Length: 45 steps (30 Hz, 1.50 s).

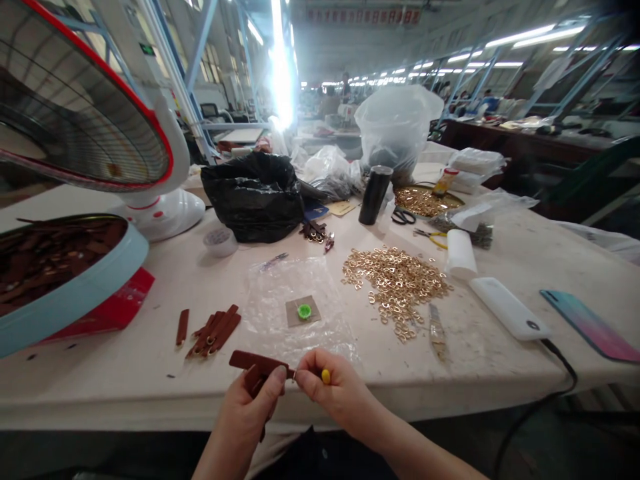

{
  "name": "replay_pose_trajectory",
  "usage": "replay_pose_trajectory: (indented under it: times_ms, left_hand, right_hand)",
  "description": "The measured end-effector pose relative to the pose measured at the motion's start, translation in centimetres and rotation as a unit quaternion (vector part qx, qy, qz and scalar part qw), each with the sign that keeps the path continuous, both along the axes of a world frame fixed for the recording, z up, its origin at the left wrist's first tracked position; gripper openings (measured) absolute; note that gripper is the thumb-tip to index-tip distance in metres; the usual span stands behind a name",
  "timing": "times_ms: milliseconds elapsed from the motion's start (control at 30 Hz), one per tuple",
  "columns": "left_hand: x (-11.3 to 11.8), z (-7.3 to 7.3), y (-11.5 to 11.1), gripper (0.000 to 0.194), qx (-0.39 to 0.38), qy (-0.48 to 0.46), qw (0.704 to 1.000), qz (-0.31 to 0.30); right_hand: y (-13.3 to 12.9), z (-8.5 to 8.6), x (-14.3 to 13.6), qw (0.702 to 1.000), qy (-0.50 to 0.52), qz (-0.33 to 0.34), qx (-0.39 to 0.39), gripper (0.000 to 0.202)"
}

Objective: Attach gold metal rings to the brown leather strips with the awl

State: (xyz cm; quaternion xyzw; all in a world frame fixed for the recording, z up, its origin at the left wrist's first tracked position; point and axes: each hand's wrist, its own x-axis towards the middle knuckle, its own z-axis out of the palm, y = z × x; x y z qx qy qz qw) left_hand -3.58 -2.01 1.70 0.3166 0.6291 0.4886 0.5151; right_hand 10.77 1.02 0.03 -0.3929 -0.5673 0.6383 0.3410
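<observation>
My left hand (255, 413) is closed around brown leather straps, thumb pressed on top. One brown leather strap (257, 362) juts out to the left, and its narrow end points at my right hand. My right hand (333, 387) pinches at that narrow end, where a small metal ring (294, 376) partly shows. A yellow-tipped tool (326, 377) pokes out of my right fingers; the rest of it is hidden. Left of my hands lies a small pile of straps with rings (215, 331), with a single strap (183, 327) beside it. A heap of gold rings (395, 283) spreads to the right.
A green disc (304, 311) rests on a square piece on clear plastic (265, 293). At left stand a round tin of brown pieces (105, 283) and a fan (165, 213). Behind are a black bag (250, 200) and yellow-handled pliers (437, 239). A power bank (510, 310) and phone (590, 323) lie right.
</observation>
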Motion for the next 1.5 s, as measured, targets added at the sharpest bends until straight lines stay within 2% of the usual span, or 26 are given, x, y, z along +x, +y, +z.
replay_pose_trajectory:
  times_ms: [100,200,300,367,433,533,600,667,767,833,900,967,1033,1233,1500]
  left_hand:
    - [0.4,0.0,0.0,0.027,0.04,0.036,0.999,0.006]
    - [0.8,-0.1,0.1,0.025,0.05,0.057,0.997,0.0]
    - [0.4,-0.2,0.2,0.022,0.054,0.065,0.996,-0.024]
    - [-0.8,-0.4,0.1,0.022,0.064,0.089,0.992,-0.066]
    - [-2.8,-0.8,-0.2,0.021,0.068,0.173,0.975,-0.123]
    - [-6.2,-1.7,-1.2,0.022,0.071,0.355,0.914,-0.182]
    - [-7.4,-2.0,-1.8,0.016,0.097,0.389,0.898,-0.182]
    - [-7.1,-2.0,-2.2,0.022,0.111,0.353,0.916,-0.156]
    - [-4.4,-1.1,-1.8,0.025,0.087,0.196,0.969,-0.126]
    - [-2.4,-0.4,-1.1,0.025,0.067,0.095,0.991,-0.072]
    - [-0.9,0.0,-0.6,0.027,0.048,0.052,0.997,-0.012]
    - [-0.1,-0.1,-0.2,0.027,0.045,0.042,0.998,0.015]
    - [0.2,-0.4,-0.2,0.023,0.06,0.043,0.997,0.014]
    - [0.2,-0.7,-0.5,0.008,0.174,0.126,0.977,-0.009]
    - [-1.0,-0.5,0.3,0.02,0.031,0.02,0.998,-0.04]
  right_hand:
    - [0.1,-0.2,-0.3,0.999,-0.033,-0.012,0.033,0.019]
    - [0.1,-0.2,-0.3,0.999,-0.034,0.0,0.028,0.016]
    - [0.1,0.0,-0.3,1.0,-0.027,0.007,0.014,0.016]
    - [0.2,0.2,-0.3,0.999,-0.033,-0.002,0.014,0.017]
    - [0.4,0.4,-0.4,0.999,-0.042,-0.02,0.015,0.017]
    - [0.6,0.5,-0.5,0.998,-0.048,-0.035,0.006,0.018]
    - [0.6,0.7,-0.7,0.999,-0.04,-0.023,-0.005,0.018]
    - [0.5,0.8,-1.0,0.999,-0.028,-0.009,-0.014,0.018]
    - [0.2,0.9,-1.1,1.0,-0.019,-0.001,-0.02,0.019]
    - [0.0,0.8,-0.9,1.0,-0.02,0.005,-0.017,0.02]
    - [-0.2,0.7,-0.7,1.0,-0.029,0.011,-0.002,0.02]
    - [-0.3,0.5,-0.5,0.999,-0.046,0.023,0.018,0.022]
    - [-0.2,0.4,-0.4,0.997,-0.062,0.032,0.034,0.024]
    - [0.3,0.3,-0.9,0.994,-0.093,0.015,0.058,0.02]
    - [0.4,0.4,-0.4,0.996,-0.077,-0.018,0.027,0.02]
